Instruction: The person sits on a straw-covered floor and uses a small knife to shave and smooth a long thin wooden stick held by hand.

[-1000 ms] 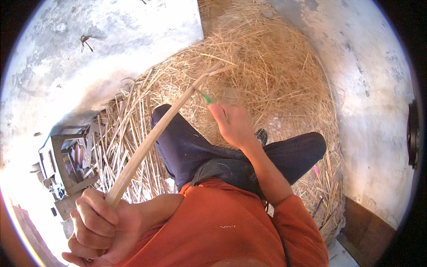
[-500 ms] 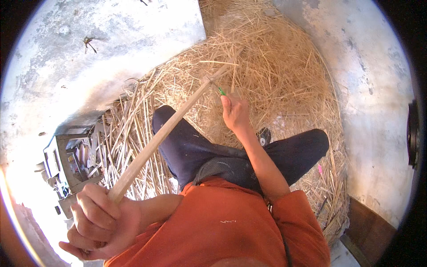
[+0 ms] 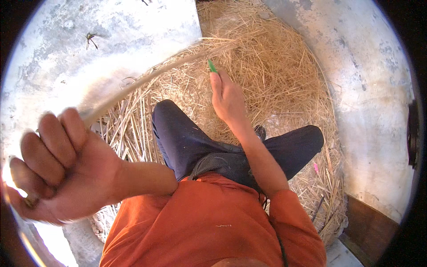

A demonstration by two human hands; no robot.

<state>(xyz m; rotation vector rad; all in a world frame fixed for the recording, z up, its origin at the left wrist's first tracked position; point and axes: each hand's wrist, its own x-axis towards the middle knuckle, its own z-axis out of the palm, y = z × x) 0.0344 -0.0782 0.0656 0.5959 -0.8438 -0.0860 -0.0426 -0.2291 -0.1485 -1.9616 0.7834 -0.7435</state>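
A long pale bamboo strip (image 3: 147,80) slants from the lower left up toward the straw, its far end blurred. My left hand (image 3: 66,164), raised at the left, has its fingers curled round the near end. In my right hand (image 3: 227,95) is a small green-handled knife (image 3: 211,66), its blade too faint to make out against the straw. The thumb lies along the handle. The handle is just below the strip's far part; whether the blade touches it I cannot tell.
Straw-coloured shavings (image 3: 284,62) cover the floor beyond my crossed legs (image 3: 187,129). Longer split strips (image 3: 129,129) lie beside my left knee. A pale slab (image 3: 147,26) stands at the upper left, a stained wall (image 3: 364,98) at the right, and a brown board (image 3: 369,227) at the lower right.
My left hand has moved up and left, drawing the bamboo strip with it at a flatter slant. The right hand with the knife has shifted slightly up and left.
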